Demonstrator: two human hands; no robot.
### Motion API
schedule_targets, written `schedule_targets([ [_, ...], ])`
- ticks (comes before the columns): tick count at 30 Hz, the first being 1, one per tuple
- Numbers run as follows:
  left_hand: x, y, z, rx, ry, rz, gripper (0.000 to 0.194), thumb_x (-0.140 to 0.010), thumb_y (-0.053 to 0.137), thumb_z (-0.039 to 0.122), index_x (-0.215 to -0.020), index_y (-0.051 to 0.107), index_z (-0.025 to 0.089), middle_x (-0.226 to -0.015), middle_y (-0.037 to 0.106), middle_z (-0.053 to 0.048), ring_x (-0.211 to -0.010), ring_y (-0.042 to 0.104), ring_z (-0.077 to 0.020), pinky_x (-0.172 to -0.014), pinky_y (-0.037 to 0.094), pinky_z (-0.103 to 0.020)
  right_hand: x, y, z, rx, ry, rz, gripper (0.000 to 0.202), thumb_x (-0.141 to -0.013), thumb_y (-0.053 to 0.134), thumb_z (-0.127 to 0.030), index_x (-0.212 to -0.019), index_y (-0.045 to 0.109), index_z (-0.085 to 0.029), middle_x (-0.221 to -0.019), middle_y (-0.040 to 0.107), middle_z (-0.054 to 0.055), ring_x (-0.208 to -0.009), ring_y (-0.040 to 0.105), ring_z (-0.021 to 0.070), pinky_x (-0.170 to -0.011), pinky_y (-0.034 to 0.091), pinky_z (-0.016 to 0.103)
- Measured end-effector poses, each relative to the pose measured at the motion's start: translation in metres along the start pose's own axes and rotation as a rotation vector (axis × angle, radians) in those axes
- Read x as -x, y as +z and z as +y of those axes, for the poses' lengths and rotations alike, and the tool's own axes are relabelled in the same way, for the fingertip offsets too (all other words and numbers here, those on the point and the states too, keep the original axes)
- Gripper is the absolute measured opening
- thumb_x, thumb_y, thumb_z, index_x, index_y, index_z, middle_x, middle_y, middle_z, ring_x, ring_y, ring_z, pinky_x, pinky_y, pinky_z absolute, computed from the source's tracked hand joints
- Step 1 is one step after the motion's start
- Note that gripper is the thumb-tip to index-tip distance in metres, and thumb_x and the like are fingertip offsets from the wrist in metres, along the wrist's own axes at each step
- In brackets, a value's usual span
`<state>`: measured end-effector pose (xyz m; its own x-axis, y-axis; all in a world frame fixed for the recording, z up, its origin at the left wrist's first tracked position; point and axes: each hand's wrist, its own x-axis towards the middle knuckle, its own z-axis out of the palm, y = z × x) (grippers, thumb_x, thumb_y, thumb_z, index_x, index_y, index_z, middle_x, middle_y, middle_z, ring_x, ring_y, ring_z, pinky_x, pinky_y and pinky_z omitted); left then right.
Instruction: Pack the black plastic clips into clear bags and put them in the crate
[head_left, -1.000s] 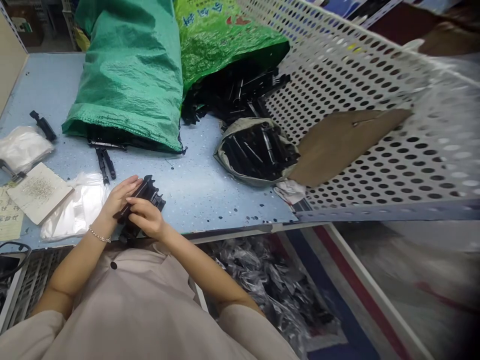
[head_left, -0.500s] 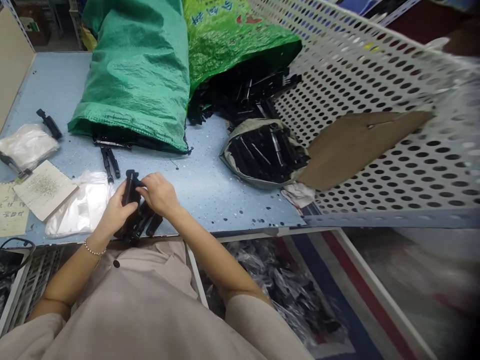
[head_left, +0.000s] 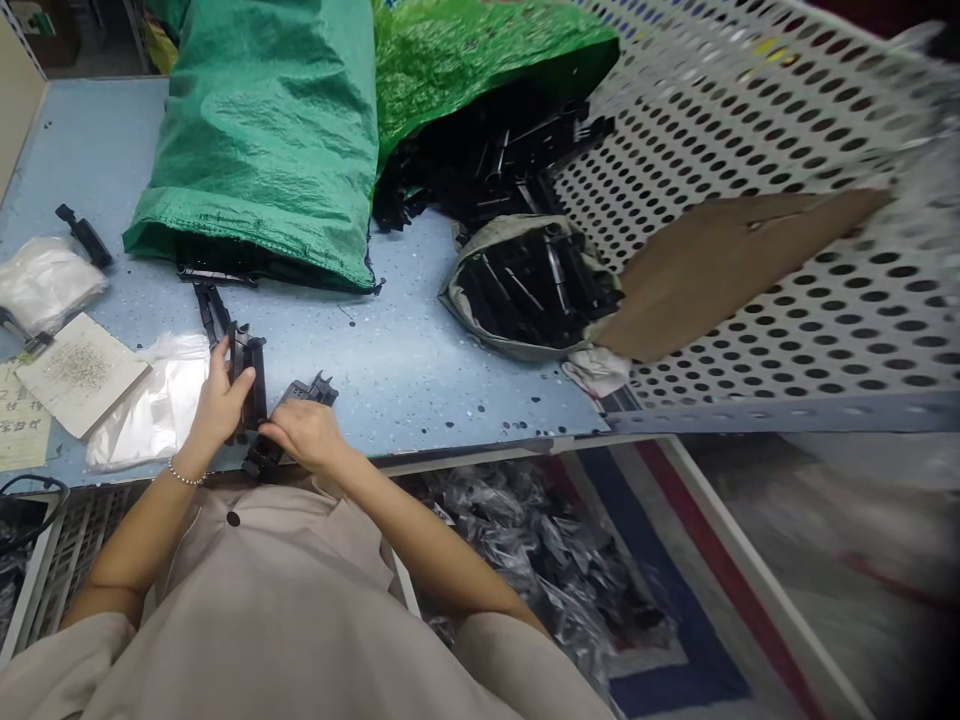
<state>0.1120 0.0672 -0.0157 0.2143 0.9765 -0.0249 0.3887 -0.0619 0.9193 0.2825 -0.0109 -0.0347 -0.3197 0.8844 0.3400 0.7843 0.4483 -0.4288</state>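
Note:
Near the table's front edge my left hand (head_left: pixel 223 400) is closed round a long black plastic part (head_left: pixel 249 370), held with its far end tilted up. My right hand (head_left: pixel 306 432) is closed on a second black plastic part (head_left: pixel 319 389), which sticks out on the far side of the fingers. Another black piece shows below the hands, partly covered. Just beyond my left hand lie slim black parts (head_left: pixel 212 308). Left of that hand is a stack of clear plastic bags (head_left: pixel 161 405). The exact kind of the black parts cannot be made out.
A green woven sack (head_left: pixel 262 150) and a bright green sack (head_left: pixel 465 80) with black parts spilling out stand at the back. A grey-green bag (head_left: pixel 487 335) holds more black parts. On the right rises a white perforated panel (head_left: pixel 787 340). An open drawer (head_left: pixel 731 560) holds bagged items below.
My right hand has moved down and slightly right, away from the part in my left hand, and now grips another black part. The view has shifted slightly.

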Motion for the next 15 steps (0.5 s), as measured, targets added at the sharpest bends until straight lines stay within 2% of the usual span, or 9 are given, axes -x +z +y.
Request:
schedule_targets([
  [2, 0.003, 0.001, -0.009, -0.221, -0.065, -0.024, 0.061, -0.097, 0.049, 0.041, -0.153, 0.033, 0.020, -0.129, 0.064, -0.015, -0.109, 0.066, -0.0305, -0.096, 0.051, -0.047, -0.023, -0.006, 0.009, -0.042, 0.137, -0.074, 0.057, -0.107, 0.019, -0.050, -0.078, 0.059, -0.019, -0.075, 0.063, 0.006, -0.073, 0.056, 0.0174, -0.067, 0.036, 0.029],
  [4, 0.009, 0.009, -0.017, -0.437, -0.084, -0.058, 0.053, -0.098, 0.045, 0.036, -0.149, 0.041, 0.019, -0.120, 0.066, -0.016, -0.104, 0.067, -0.0316, -0.090, 0.052, -0.046, -0.060, -0.008, 0.013, -0.061, 0.295, -0.106, 0.050, -0.107, 0.022, -0.048, -0.095, 0.062, -0.019, -0.092, 0.068, 0.009, -0.088, 0.061, 0.0207, -0.074, 0.040, 0.029],
  [6, 0.017, 0.023, -0.024, -0.584, -0.018, -0.062, 0.044, -0.098, 0.043, 0.031, -0.138, 0.053, 0.017, -0.116, 0.065, -0.016, -0.107, 0.064, -0.0319, -0.090, 0.052, -0.044, -0.104, -0.002, 0.013, -0.074, 0.418, -0.136, 0.043, -0.105, 0.029, -0.049, -0.119, 0.057, -0.019, -0.113, 0.068, 0.012, -0.103, 0.062, 0.0255, -0.083, 0.043, 0.033],
  [8, 0.022, 0.033, -0.029, -0.612, 0.068, -0.042, 0.037, -0.099, 0.041, 0.028, -0.125, 0.063, 0.015, -0.113, 0.064, -0.016, -0.111, 0.061, -0.0307, -0.094, 0.050, -0.044, -0.146, 0.010, 0.013, -0.100, 0.509, -0.208, 0.045, -0.103, 0.038, -0.045, -0.136, 0.046, -0.016, -0.129, 0.062, 0.018, -0.111, 0.061, 0.0302, -0.089, 0.045, 0.038],
  [11, 0.020, 0.027, -0.035, -0.398, 0.133, 0.040, 0.032, -0.099, 0.043, 0.029, -0.119, 0.065, 0.016, -0.110, 0.062, -0.014, -0.110, 0.058, -0.0270, -0.100, 0.047, -0.044, -0.182, 0.027, 0.015, -0.153, 0.570, -0.316, 0.040, -0.101, 0.042, -0.030, -0.134, 0.047, -0.007, -0.132, 0.058, 0.025, -0.111, 0.063, 0.0324, -0.092, 0.047, 0.042],
  [13, 0.012, 0.012, -0.035, -0.126, 0.100, 0.196, 0.035, -0.096, 0.051, 0.035, -0.126, 0.059, 0.019, -0.116, 0.060, -0.013, -0.112, 0.058, -0.0242, -0.100, 0.047, -0.041, -0.179, 0.029, 0.015, -0.193, 0.553, -0.331, 0.034, -0.101, 0.037, -0.023, -0.127, 0.052, -0.006, -0.127, 0.062, 0.023, -0.107, 0.064, 0.0284, -0.090, 0.048, 0.039],
  [15, 0.001, -0.005, -0.029, 0.212, 0.023, 0.302, 0.047, -0.094, 0.055, 0.047, -0.134, 0.050, 0.022, -0.125, 0.058, -0.012, -0.114, 0.058, -0.0215, -0.098, 0.048, -0.037, -0.157, 0.024, 0.010, -0.283, 0.456, -0.286, 0.034, -0.102, 0.036, -0.024, -0.128, 0.051, -0.010, -0.122, 0.065, 0.017, -0.105, 0.065, 0.0231, -0.088, 0.049, 0.033],
])
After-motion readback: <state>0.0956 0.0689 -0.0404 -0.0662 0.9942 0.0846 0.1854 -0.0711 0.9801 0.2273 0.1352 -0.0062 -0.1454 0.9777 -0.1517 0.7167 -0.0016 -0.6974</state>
